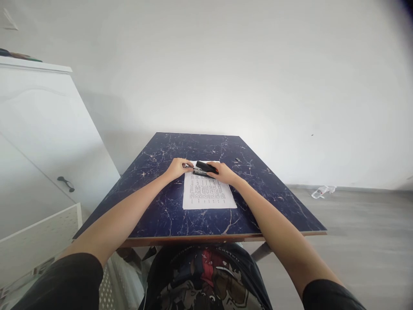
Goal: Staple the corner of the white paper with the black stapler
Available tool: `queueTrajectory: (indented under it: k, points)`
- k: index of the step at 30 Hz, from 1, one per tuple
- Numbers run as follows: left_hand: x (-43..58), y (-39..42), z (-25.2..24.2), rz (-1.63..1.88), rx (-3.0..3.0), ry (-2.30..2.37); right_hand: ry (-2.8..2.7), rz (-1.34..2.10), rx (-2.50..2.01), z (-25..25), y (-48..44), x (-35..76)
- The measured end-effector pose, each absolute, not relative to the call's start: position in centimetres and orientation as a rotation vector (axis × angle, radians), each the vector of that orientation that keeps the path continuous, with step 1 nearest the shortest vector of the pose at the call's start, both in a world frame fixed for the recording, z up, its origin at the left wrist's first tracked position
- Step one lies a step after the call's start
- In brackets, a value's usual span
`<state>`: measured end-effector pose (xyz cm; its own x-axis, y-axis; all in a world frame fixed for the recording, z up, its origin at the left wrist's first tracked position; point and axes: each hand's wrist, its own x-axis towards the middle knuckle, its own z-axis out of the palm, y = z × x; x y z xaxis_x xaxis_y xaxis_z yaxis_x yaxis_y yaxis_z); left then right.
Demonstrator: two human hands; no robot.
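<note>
Head view looks down on a dark blue marbled table (pixel 161 215) with a printed paper sheet (pixel 208 193) lying at its middle. A black stapler (pixel 205 168) sits across the sheet's far edge. The right hand (pixel 224 173) curls closed over the stapler's right end, gripping it. The left hand (pixel 178 168) rests at the sheet's far left corner, fingers bent down; it seems to touch the stapler's tip, though that is too small to confirm. A white cabinet (pixel 41 142) stands left, and a plastic bottle (pixel 322 191) lies on the floor far right.
</note>
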<state>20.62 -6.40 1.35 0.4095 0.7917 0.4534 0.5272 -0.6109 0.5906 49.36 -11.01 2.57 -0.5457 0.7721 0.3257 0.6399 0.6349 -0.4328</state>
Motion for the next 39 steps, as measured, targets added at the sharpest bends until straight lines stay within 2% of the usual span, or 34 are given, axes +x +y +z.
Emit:
queueTrajectory:
  k: [39]
  points:
    - [19.4, -5.6, 1.0, 0.978, 2.247, 1.078, -2.378, 0.37, -1.099, 2.8, -11.2, 49.6]
